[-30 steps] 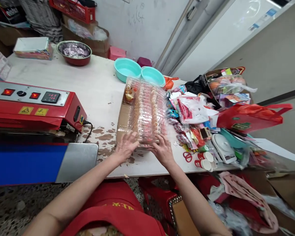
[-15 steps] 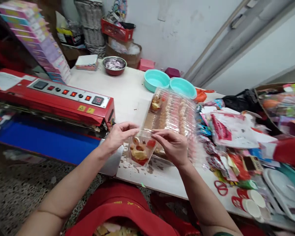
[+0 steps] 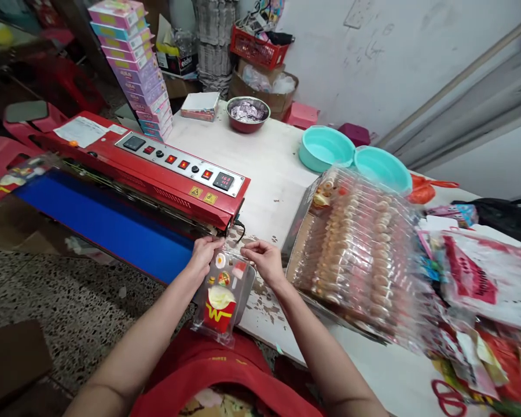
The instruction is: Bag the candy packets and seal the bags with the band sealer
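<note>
A clear plastic bag [image 3: 220, 298] hangs between my hands, with a red fries carton marked W, a small egg, a popsicle and other small toy-like food pieces inside. My left hand [image 3: 203, 256] pinches its top left corner, close to the right end of a red bag sealing machine [image 3: 178, 180]. On the other top corner, the fingertips of my right hand [image 3: 265, 263] are closed. The bag's top edge is held up near the machine's sealing slot, and its lower end droops over the table edge. A blue conveyor belt [image 3: 113, 214] runs along the machine's front.
To the right, a cardboard box [image 3: 301, 231] holds rows of similar filled bags [image 3: 360, 249]. Two turquoise basins [image 3: 327, 147] and a metal bowl [image 3: 247, 114] stand behind. Red scissors [image 3: 449, 398] lie near packaging clutter. Stacked boxes [image 3: 141, 75] rise behind the machine.
Both hands have carried the bag left, from beside the box of filled bags to the machine's right end. The view has turned left, and the bag's front now shows more plainly.
</note>
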The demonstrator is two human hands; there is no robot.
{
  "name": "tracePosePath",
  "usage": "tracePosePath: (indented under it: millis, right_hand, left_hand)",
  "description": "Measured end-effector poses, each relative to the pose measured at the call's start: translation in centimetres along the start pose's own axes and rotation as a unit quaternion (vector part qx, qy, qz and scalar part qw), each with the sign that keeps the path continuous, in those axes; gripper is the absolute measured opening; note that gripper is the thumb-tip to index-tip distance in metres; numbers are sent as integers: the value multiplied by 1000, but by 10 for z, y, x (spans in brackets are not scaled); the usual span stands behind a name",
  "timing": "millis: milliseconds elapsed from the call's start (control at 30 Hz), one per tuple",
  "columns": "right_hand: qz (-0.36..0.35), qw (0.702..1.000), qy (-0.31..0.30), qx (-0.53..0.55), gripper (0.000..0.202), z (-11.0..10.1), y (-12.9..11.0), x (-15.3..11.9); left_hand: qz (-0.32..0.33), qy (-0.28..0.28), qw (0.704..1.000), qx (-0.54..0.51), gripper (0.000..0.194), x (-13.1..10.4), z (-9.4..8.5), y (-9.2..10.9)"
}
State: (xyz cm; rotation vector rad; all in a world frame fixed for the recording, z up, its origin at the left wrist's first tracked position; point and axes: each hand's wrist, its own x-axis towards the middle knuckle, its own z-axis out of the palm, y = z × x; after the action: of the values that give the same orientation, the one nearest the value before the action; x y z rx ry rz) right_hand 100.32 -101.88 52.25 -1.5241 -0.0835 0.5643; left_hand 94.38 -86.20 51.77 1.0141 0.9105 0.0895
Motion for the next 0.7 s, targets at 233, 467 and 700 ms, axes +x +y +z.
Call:
tracePosePath:
  millis: [233, 467, 700]
  right_hand:
    - [42, 998, 38, 24, 31, 23, 28, 24]
    - [51, 993, 88, 62, 40, 63, 41, 45]
    - [-72, 983, 110, -124, 41, 17, 34, -8]
  left_hand:
    - [-67, -28, 997, 15, 49, 11, -46, 1]
    - [1, 46, 999, 4, 44, 28, -70, 13]
    - [115, 192, 973, 50, 36, 54, -108, 44]
